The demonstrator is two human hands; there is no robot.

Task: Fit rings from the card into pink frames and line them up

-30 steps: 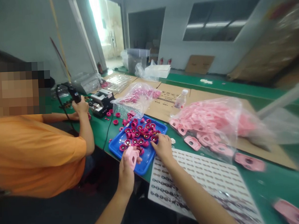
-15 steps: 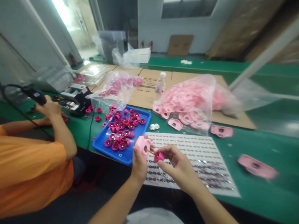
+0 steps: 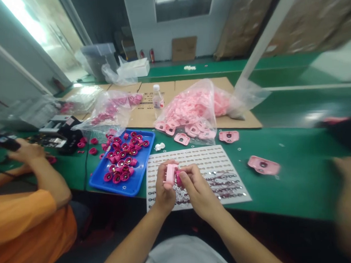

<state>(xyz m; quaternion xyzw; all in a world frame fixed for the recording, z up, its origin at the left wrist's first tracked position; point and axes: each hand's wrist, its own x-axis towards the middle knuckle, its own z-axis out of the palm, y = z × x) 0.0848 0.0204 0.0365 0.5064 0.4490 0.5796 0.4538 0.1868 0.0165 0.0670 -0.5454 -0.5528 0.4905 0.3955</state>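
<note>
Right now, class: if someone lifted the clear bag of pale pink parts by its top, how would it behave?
Probably floppy: the clear bag is crumpled film that slumps round its load. Likely to spill: pale pink parts lie at its mouth.

**No Legible Writing on the Bench**

Dark print runs across the flat cardboard sheet [image 3: 145,105], too blurred to read. The label on the small clear bottle [image 3: 157,99] is too small to make out. The pink part [image 3: 170,173] shows no lettering I can read from here.

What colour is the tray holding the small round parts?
Blue tray, clearest in the head view.
</note>
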